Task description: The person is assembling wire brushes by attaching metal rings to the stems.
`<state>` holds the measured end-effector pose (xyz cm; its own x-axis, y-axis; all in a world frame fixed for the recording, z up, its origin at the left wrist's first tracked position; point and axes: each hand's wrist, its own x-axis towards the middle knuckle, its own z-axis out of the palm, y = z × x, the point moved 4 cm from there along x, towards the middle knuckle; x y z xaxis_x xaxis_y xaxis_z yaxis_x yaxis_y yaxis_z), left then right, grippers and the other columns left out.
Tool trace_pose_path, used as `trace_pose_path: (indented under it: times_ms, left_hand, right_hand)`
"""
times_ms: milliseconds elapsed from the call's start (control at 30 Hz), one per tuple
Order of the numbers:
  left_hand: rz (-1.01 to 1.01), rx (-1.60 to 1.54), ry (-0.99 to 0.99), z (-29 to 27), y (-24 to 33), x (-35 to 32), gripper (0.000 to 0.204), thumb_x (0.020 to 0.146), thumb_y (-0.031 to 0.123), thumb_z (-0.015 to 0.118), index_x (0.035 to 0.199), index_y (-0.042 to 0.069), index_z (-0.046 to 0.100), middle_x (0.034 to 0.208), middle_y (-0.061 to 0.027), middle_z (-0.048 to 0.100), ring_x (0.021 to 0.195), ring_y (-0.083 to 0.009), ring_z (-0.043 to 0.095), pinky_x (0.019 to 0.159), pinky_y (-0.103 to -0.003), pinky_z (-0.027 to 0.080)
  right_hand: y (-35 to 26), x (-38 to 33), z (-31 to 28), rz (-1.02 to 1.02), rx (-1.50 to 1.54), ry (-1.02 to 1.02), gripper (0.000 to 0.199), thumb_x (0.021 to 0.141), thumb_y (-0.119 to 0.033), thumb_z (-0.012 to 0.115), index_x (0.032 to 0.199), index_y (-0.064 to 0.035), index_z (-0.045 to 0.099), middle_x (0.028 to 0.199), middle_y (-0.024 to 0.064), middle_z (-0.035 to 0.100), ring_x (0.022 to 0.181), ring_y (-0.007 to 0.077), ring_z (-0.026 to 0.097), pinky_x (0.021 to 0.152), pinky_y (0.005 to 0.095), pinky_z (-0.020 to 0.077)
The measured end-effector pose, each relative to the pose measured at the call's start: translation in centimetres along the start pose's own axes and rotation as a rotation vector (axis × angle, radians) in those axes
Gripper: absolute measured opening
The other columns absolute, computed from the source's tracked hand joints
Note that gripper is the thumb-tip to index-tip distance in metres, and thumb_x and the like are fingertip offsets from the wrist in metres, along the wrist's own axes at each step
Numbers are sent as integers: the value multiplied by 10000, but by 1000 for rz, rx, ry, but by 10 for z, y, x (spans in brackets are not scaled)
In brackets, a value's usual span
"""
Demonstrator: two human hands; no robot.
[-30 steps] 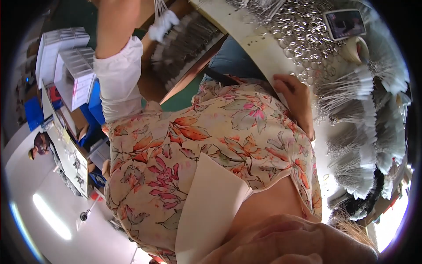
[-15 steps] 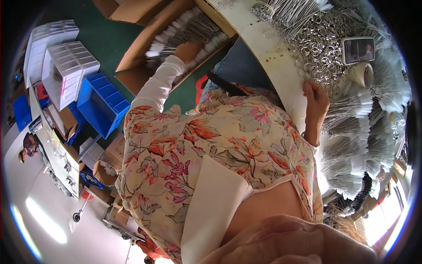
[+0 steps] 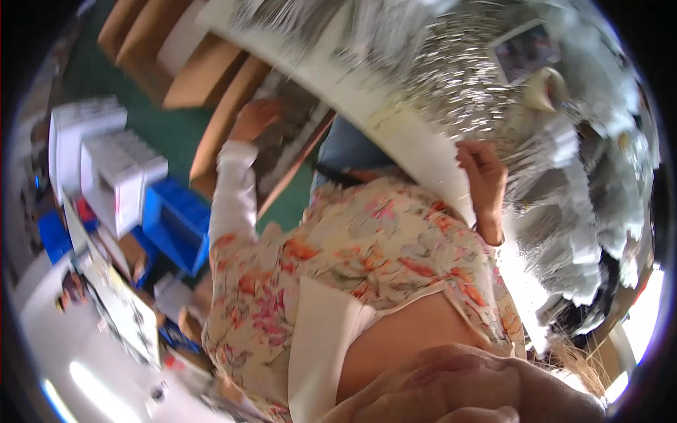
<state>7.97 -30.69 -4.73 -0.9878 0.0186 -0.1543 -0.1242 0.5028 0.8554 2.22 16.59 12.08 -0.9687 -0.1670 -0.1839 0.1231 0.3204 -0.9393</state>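
My left hand [image 3: 257, 118] is over an open cardboard box [image 3: 217, 137] on the left, its white sleeve reaching up from below. Motion smears its fingers, so whether they grip anything is unclear. Thin wire brushes [image 3: 290, 113] with white bristles fill the box, blurred now. On the right, my right hand [image 3: 485, 180] hovers at the edge of the pale worktable [image 3: 405, 130], fingers curled in toward the thumb. Anything pinched there is too small to make out. Just beyond it spreads a heap of shiny metal rings [image 3: 458, 81].
Bundles of wire brushes [image 3: 546, 166] crowd the table's right side. Behind the rings lie a phone [image 3: 525, 53] and a cream-coloured roll [image 3: 544, 90]. White crates [image 3: 120, 180] and a blue bin [image 3: 176, 222] stand at left. A person [image 3: 72, 290] is far off.
The view has swung, blurring the scene. My left hand has shifted from among the brushes toward the box's left side. My right hand stays by the rings, fingers still curled.
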Motion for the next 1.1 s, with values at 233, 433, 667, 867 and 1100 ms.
trace_pose_path:
  times_ms: [233, 433, 667, 867, 1100]
  left_hand:
    - [92, -115, -307, -86, 308, 98, 245, 927, 174, 511, 1056, -22, 579, 876, -80, 640, 761, -146, 625, 704, -286, 519]
    - [232, 323, -474, -64, 423, 263, 316, 926, 298, 521, 1040, 13, 594, 873, -50, 626, 743, -110, 601, 668, -247, 501]
    - [96, 104, -241, 5, 378, 447, 332, 848, 330, 625, 1012, 41, 635, 893, -53, 649, 772, -139, 627, 650, -257, 518]
    - [-17, 699, 168, 12, 342, 472, 235, 753, 240, 683, 833, 19, 663, 713, -59, 663, 620, -158, 651, 524, -312, 531]
    - [387, -279, 532, -1, 397, 447, 283, 828, 335, 603, 803, 59, 660, 731, -35, 659, 564, -131, 613, 517, -314, 506]
  right_hand:
    - [-45, -23, -38, -184, 94, 124, 126, 810, -22, 635, 934, -6, 647, 861, 65, 619, 754, 125, 596, 685, 243, 484]
    - [-47, -49, -69, -169, 78, 259, 100, 802, 0, 624, 901, 10, 637, 853, 79, 620, 742, 130, 602, 673, 238, 485]
    - [-26, -65, -92, -4, 203, 391, 84, 811, 13, 604, 889, 23, 636, 845, 66, 611, 749, 106, 584, 679, 229, 469]
    - [-33, -56, -96, -46, 155, 386, 89, 812, 8, 607, 895, 16, 638, 827, 65, 612, 721, 109, 589, 663, 231, 472]
    - [-53, -49, -116, -170, -48, 400, 83, 802, 7, 621, 883, 3, 640, 792, 69, 611, 689, 125, 598, 626, 238, 484]
